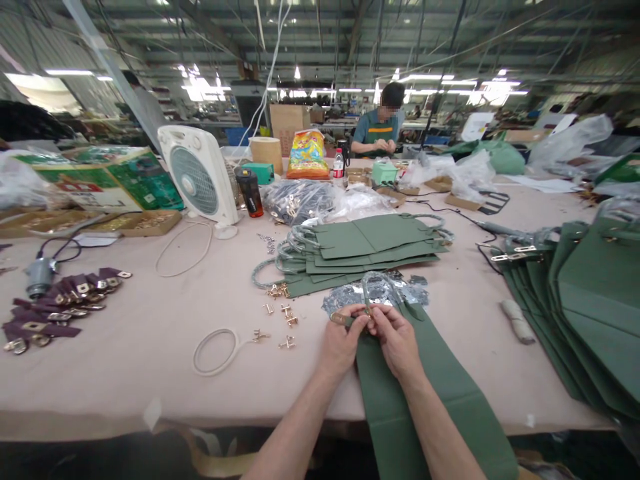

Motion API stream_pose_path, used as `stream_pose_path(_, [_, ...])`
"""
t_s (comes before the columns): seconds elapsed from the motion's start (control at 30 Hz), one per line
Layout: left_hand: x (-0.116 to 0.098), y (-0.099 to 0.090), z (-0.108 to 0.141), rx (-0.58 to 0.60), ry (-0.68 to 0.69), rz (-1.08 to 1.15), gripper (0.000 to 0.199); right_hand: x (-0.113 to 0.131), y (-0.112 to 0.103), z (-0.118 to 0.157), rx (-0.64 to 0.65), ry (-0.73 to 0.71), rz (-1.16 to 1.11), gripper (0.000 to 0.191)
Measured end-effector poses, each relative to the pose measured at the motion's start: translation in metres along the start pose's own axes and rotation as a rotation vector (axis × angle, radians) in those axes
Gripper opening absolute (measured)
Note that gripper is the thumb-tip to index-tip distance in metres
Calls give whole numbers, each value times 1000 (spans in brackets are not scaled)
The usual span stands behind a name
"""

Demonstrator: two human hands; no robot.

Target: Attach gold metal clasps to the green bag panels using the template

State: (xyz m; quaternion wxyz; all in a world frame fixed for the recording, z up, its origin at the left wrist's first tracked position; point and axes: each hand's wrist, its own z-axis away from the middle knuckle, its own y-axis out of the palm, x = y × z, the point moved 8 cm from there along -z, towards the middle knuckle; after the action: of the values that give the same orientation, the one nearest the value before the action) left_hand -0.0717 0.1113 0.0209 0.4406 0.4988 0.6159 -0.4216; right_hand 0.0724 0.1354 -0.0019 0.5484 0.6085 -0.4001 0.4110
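My left hand [346,337] and my right hand [397,339] meet over the top of a long green leather piece [440,373] that hangs over the table's front edge. Fingers of both hands are pinched round a small gold fitting [369,313] at the base of a plastic-wrapped handle [380,283]. A short green strap pokes out beside my left fingers. Under the handle lies crumpled clear plastic [340,297]. Small gold clasps [287,343] are scattered left of my hands, near a coil of pale cord [200,360].
Stacked green bag panels [370,237] lie behind my hands; more green pieces [590,300] are at the right. Purple straps [65,300], a white fan [200,173] and a dark tumbler [249,193] stand or lie left. A person [377,130] works across the table.
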Motion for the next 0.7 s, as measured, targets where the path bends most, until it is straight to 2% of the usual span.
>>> stream_pose_path(0.1, [2, -3, 1, -31, -21, 40, 29, 12, 5, 4, 33, -121, 182, 32])
stream_pose_path(0.27, [2, -6, 2, -48, -32, 39, 31, 27, 10, 9, 7, -287, 458, 29])
stream_pose_path(0.4, [2, -7, 3, -61, -26, 14, 33, 28, 13, 9, -21, -311, 489, 25])
stream_pose_path(0.5, [2, -9, 4, -78, -31, -18, 36, 28, 14, 9, -41, -273, 411, 25])
stream_pose_path(0.6, [-1, -11, 5, -93, -38, -38, 35, 36, 1, 10, -142, -266, 309, 27])
stream_pose_path(0.7, [-3, -14, 5, -128, -37, -69, 32, 58, -31, 10, -295, -335, 290, 30])
